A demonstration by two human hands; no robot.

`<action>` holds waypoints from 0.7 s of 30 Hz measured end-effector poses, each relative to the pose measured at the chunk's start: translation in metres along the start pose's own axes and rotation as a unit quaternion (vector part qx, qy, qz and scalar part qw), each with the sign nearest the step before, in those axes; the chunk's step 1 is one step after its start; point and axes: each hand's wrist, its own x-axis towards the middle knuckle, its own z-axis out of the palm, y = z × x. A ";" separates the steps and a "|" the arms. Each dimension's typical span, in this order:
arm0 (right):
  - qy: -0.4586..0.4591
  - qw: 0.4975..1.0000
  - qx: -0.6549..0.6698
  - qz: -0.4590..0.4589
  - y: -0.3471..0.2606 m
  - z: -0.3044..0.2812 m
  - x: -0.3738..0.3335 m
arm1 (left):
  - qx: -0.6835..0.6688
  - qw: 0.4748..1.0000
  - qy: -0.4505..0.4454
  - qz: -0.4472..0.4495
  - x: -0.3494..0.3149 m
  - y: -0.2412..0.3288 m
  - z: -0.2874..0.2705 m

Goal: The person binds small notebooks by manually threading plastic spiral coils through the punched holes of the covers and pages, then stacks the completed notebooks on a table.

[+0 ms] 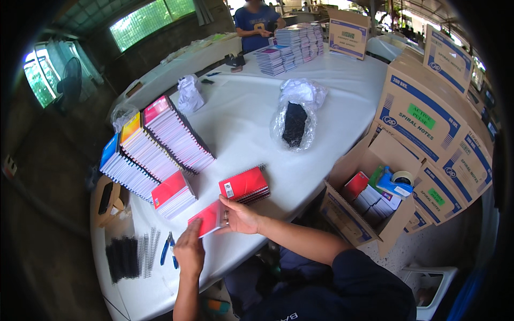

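Near the front edge of the table, a red-covered notebook (204, 219) is held between my two hands. My right hand (242, 216) grips its right end, with the thumb on top and the fingers beneath. At the left end, my left hand (190, 247) closes its fingers on the cover's edge. Just beyond lies a small stack of red spiral notebooks (243, 184). A stack of red-covered notebooks (172, 193) stands to the left. Blue-handled pliers (168, 250) lie beside my left hand, next to black spiral coils (124, 258) and clear-looking coils (148, 252).
Tall stacks of spiral notebooks (160, 140) stand at the left. Black coils in a clear plastic bag (294, 124) lie mid-table. An open carton (350, 214) holds notebooks and a blue tape dispenser (395, 183); closed cartons (420, 115) rise behind it. Across the table stands a person (256, 27) beside notebook piles (289, 48).
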 end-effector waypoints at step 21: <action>-0.005 0.998 -0.041 -0.037 0.007 -0.003 -0.014 | 0.066 0.988 -0.086 0.113 -0.019 0.007 0.008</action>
